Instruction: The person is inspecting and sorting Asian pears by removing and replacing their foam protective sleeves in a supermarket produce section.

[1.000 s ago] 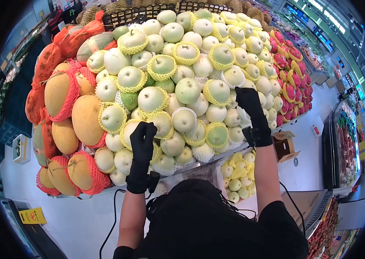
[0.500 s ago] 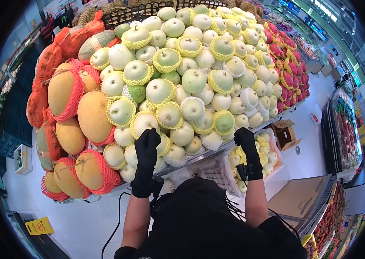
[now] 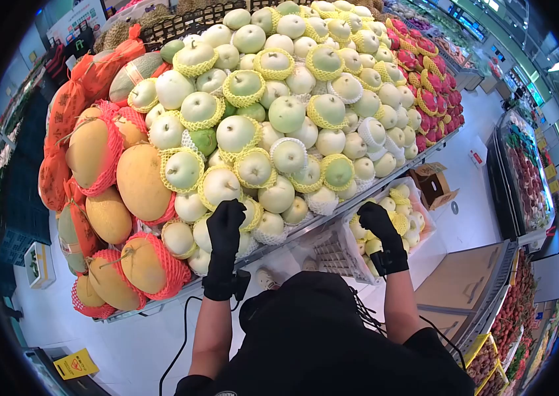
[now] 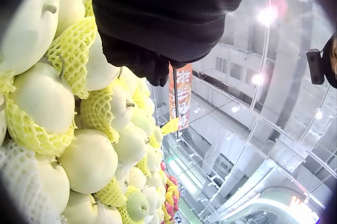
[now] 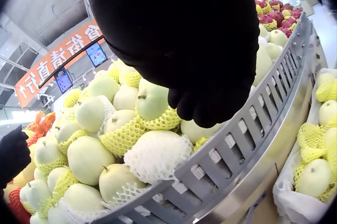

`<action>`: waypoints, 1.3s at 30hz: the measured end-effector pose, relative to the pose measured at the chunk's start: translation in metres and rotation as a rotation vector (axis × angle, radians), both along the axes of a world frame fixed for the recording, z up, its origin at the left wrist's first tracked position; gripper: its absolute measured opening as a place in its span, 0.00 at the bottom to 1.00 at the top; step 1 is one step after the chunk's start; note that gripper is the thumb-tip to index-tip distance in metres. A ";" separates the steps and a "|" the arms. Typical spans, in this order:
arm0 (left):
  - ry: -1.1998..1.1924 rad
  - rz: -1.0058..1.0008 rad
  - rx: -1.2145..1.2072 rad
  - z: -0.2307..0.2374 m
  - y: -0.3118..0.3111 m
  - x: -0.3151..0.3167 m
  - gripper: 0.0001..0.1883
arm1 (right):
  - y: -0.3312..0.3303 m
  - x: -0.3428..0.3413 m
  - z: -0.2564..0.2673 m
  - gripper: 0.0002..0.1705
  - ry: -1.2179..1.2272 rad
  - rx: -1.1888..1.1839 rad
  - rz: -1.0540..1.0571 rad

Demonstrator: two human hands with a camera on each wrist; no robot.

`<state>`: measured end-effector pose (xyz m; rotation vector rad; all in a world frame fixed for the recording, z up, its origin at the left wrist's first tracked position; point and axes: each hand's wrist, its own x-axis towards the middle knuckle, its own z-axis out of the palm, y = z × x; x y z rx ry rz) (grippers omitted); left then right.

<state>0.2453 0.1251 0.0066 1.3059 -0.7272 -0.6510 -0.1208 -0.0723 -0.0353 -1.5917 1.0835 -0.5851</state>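
Observation:
Pale green melons (image 3: pixel 286 114), many in yellow or white foam nets, fill a sloped display. My black-gloved left hand (image 3: pixel 224 228) is over the pile's front edge, its fingers curled with nothing visible in them; the left wrist view shows this hand (image 4: pixel 158 24) beside netted melons. The gloved right hand (image 3: pixel 378 223), also curled and without a visible object, is at the display's front, above a lower crate (image 3: pixel 426 231) of netted fruit. In the right wrist view, the right hand (image 5: pixel 184 40) hides part of the melons and grey slatted rail (image 5: pixel 237 140).
Large orange melons (image 3: pixel 139 181) in pink nets lie at the left, with dragon fruit (image 3: pixel 428 99) at the far right. Beyond the lower crate are an open cardboard box (image 3: pixel 432 185) and a brown panel (image 3: pixel 461 277). A yellow sign (image 3: pixel 76 363) is at lower left.
My right hand has come back from over the right side of the melons to the front edge, above the lower crate. The left hand remains near the front melons, slightly lower in view.

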 end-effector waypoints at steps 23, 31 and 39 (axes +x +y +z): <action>0.022 -0.201 0.013 -0.014 -0.067 -0.163 0.09 | 0.008 -0.211 -0.128 0.05 0.320 -0.071 0.041; -0.237 -0.185 0.171 -0.026 -0.076 -0.214 0.16 | 0.030 -0.267 -0.170 0.03 0.140 -0.094 0.003; -0.227 -0.228 0.177 -0.037 -0.082 -0.262 0.20 | 0.034 -0.291 -0.170 0.09 0.258 -0.066 -0.086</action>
